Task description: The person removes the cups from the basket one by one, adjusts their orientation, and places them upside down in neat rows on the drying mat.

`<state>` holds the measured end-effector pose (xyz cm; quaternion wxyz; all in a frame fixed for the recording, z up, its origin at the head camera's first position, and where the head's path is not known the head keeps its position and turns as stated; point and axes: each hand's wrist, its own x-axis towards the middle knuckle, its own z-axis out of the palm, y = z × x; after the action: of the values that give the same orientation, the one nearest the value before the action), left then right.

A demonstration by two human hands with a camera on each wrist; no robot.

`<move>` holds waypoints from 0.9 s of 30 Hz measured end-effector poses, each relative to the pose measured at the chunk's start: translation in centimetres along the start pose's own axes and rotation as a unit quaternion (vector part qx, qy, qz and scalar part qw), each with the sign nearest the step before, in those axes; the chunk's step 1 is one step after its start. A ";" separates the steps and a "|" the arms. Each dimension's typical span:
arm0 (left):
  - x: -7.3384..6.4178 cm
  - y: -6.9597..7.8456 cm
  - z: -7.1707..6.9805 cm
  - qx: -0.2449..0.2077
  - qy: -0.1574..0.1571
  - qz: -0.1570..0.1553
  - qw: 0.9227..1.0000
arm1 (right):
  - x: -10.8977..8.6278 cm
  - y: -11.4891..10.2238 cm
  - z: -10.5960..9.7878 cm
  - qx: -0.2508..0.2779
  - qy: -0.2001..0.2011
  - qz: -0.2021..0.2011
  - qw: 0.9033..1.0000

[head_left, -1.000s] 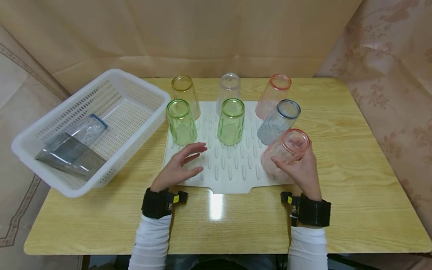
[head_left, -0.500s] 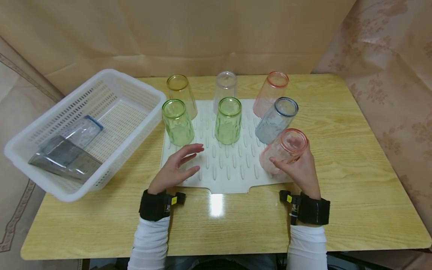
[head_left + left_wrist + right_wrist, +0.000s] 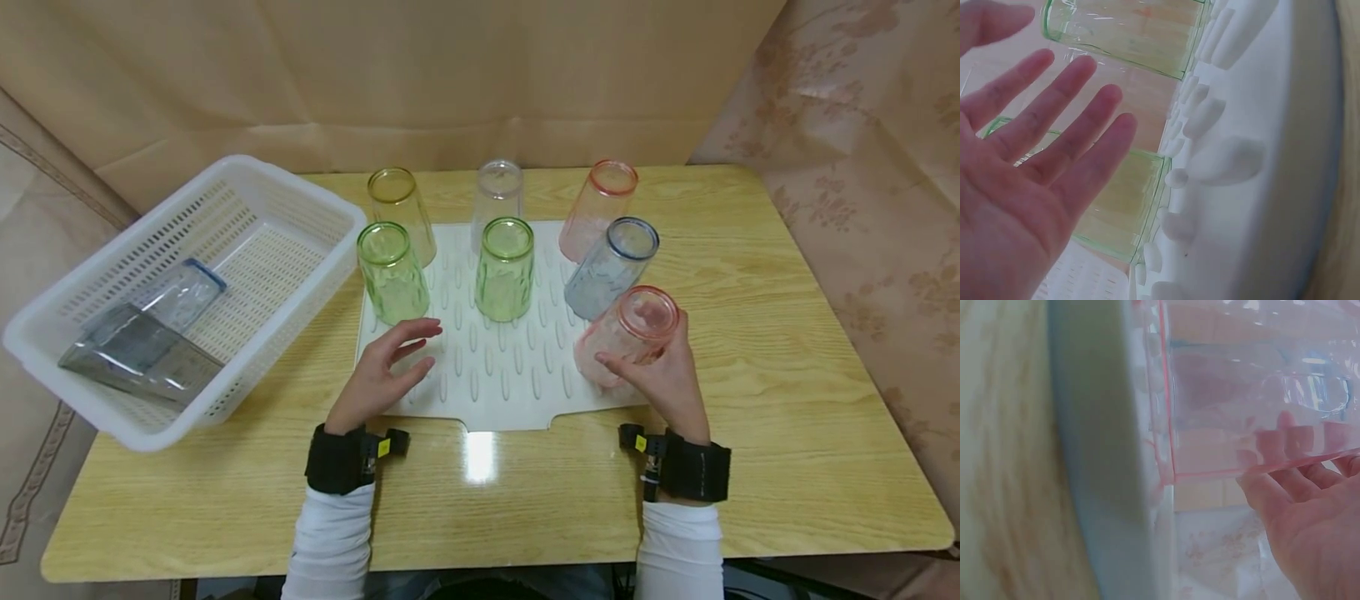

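Observation:
At the front right of the white ridged mat (image 3: 517,367), my right hand (image 3: 667,375) holds a pink tumbler (image 3: 626,337), thumb in front and fingers around its far right side. The tumbler stands with its narrower end up; in the right wrist view its wide edge is down at the mat. My left hand (image 3: 382,371) hovers over the mat's front left corner, fingers apart and holding nothing. Just beyond it stand a green tumbler (image 3: 395,279) and a second green tumbler (image 3: 504,275). A blue tumbler (image 3: 611,267) stands right behind the pink one.
A yellow tumbler (image 3: 403,212), a colourless tumbler (image 3: 498,196) and another pink tumbler (image 3: 597,208) form the back row. On the left, a white basket (image 3: 330,275) holds a blue-rimmed clear tumbler (image 3: 180,292) and a grey one (image 3: 142,354), both lying down. A curtain hangs behind the table.
The left hand has drawn back slightly to the left. The right hand stays at the pink tumbler, and the whole head view has shifted a little.

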<state>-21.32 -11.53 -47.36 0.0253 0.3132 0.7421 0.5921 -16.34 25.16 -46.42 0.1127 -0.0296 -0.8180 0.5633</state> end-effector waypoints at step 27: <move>-0.3 4.1 -0.6 0.068 0.153 0.020 0.986 | -0.9 -5.7 -0.6 0.001 0.054 -0.188 0.981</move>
<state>-19.55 -11.82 -43.64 -0.1220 0.2348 0.7695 0.5813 -14.92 23.53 -41.07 0.2602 0.0946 -0.8014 0.5303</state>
